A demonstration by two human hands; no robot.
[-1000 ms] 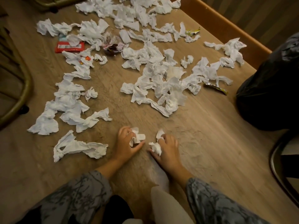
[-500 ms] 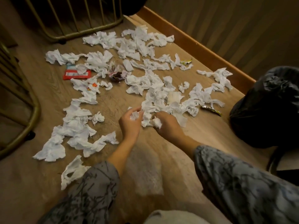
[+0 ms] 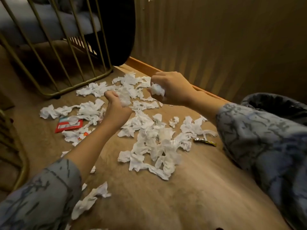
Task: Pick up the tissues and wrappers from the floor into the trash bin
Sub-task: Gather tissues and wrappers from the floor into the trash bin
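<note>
Both hands are raised above the wooden floor (image 3: pixel 191 196). My left hand (image 3: pixel 116 108) is closed around a crumpled white tissue (image 3: pixel 124 97). My right hand (image 3: pixel 172 88) grips another balled white tissue (image 3: pixel 157 90), higher and to the right. Several crumpled tissues (image 3: pixel 154 143) lie scattered on the floor below and beyond the hands. A red wrapper (image 3: pixel 69 126) lies at the left among them, and a small silver-yellow wrapper (image 3: pixel 205 141) at the right. The trash bin (image 3: pixel 279 105), lined with a dark bag, stands at the right edge behind my right sleeve.
A gold wire chair frame (image 3: pixel 58 63) stands at the back left, and another gold frame (image 3: pixel 18 155) runs along the left edge. A dark rounded object (image 3: pixel 119 30) leans by the ribbed wall (image 3: pixel 216 39). A wooden skirting board (image 3: pixel 149 68) borders the floor.
Both hands have lifted off the floor with a tissue in each and risen well above the pile. The view has tilted up toward the wall and chair.
</note>
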